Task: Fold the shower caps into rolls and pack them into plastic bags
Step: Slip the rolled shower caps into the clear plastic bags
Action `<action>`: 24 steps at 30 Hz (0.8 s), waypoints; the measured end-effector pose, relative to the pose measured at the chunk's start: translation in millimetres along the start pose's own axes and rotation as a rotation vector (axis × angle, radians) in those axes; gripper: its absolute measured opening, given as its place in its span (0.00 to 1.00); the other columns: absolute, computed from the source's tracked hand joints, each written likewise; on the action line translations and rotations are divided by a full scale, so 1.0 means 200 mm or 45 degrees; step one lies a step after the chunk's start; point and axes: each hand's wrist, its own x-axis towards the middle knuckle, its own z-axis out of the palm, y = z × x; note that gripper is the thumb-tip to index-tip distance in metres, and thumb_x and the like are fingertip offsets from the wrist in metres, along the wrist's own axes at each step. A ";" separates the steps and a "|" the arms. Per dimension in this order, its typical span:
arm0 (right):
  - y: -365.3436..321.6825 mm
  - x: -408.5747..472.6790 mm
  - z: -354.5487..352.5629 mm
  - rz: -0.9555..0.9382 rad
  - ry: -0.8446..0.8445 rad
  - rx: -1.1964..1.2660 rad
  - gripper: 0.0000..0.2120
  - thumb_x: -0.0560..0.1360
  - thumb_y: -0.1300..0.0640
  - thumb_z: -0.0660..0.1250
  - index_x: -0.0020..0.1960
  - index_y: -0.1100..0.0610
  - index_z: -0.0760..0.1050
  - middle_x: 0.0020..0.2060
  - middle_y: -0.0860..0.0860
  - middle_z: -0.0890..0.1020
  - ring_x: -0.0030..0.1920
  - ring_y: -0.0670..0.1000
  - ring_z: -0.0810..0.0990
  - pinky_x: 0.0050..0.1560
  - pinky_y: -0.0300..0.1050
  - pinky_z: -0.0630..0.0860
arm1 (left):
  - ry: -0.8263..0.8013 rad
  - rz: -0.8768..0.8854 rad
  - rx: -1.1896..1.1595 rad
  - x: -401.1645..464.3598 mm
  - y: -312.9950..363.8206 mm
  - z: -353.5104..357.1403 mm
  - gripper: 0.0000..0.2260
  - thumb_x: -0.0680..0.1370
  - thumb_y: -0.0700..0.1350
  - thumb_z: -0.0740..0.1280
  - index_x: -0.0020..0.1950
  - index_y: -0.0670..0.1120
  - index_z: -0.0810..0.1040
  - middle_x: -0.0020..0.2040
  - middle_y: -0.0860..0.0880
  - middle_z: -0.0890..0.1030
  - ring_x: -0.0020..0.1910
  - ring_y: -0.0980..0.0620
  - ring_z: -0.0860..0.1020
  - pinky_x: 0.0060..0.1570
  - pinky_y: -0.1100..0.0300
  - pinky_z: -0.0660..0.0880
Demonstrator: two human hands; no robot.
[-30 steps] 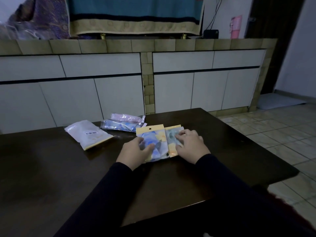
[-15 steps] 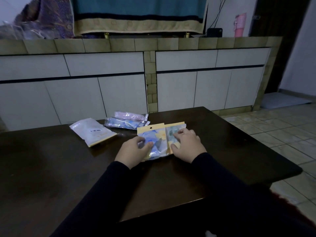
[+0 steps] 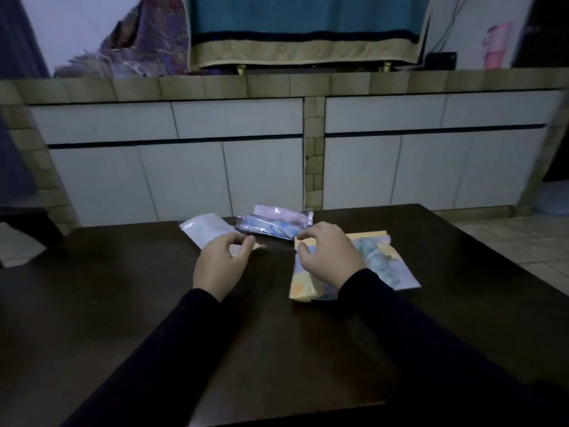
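Note:
Two flat plastic bags with yellow headers and blue patterned shower caps inside lie side by side on the dark table [image 3: 154, 303]: the left bag [image 3: 303, 286] and the right bag [image 3: 386, 263]. My right hand [image 3: 329, 257] rests on the left one, fingertips bent at its top left corner. My left hand [image 3: 220, 263] is over the near end of a white bag [image 3: 204, 228], its thumb and curved fingers apart around that corner. Behind lie two clear bags [image 3: 277, 224] with a pink and a blue rolled cap.
White cabinet doors [image 3: 184, 180] under a tiled counter stand just behind the table's far edge. Cloths hang over the counter [image 3: 301, 35]. A tiled floor [image 3: 523, 241] lies to the right, and a pale object [image 3: 17, 251] sits off the table's left side.
My left hand left the patterned bag and moved left to the white bag. My right hand slid onto the left patterned bag. The view shifted, so the bags sit further right.

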 end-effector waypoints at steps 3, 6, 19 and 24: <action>-0.14 0.14 0.12 0.010 -0.044 0.103 0.12 0.74 0.57 0.62 0.52 0.58 0.82 0.51 0.52 0.83 0.54 0.53 0.79 0.56 0.48 0.75 | 0.095 -0.103 -0.045 0.11 -0.16 -0.06 0.08 0.78 0.53 0.65 0.49 0.52 0.80 0.46 0.56 0.79 0.44 0.55 0.76 0.44 0.60 0.71; -0.24 0.27 0.24 0.149 -0.199 0.279 0.12 0.75 0.58 0.61 0.51 0.58 0.82 0.49 0.54 0.83 0.51 0.53 0.80 0.55 0.48 0.76 | 0.108 -0.186 -0.008 0.22 -0.31 -0.08 0.10 0.78 0.53 0.63 0.53 0.50 0.80 0.52 0.51 0.79 0.48 0.54 0.75 0.47 0.60 0.70; -0.30 0.49 0.66 0.257 -0.344 0.081 0.21 0.76 0.51 0.61 0.69 0.51 0.71 0.65 0.54 0.72 0.66 0.56 0.68 0.66 0.55 0.67 | -0.192 -0.497 0.556 0.47 -0.42 -0.02 0.25 0.76 0.66 0.55 0.70 0.58 0.66 0.67 0.43 0.70 0.65 0.40 0.64 0.62 0.45 0.57; -0.31 0.44 0.66 0.240 -0.419 0.242 0.26 0.71 0.50 0.65 0.69 0.47 0.69 0.67 0.50 0.72 0.67 0.53 0.68 0.69 0.54 0.64 | -0.126 -0.467 0.025 0.46 -0.50 -0.08 0.31 0.67 0.62 0.70 0.69 0.56 0.71 0.66 0.47 0.71 0.63 0.46 0.71 0.65 0.49 0.68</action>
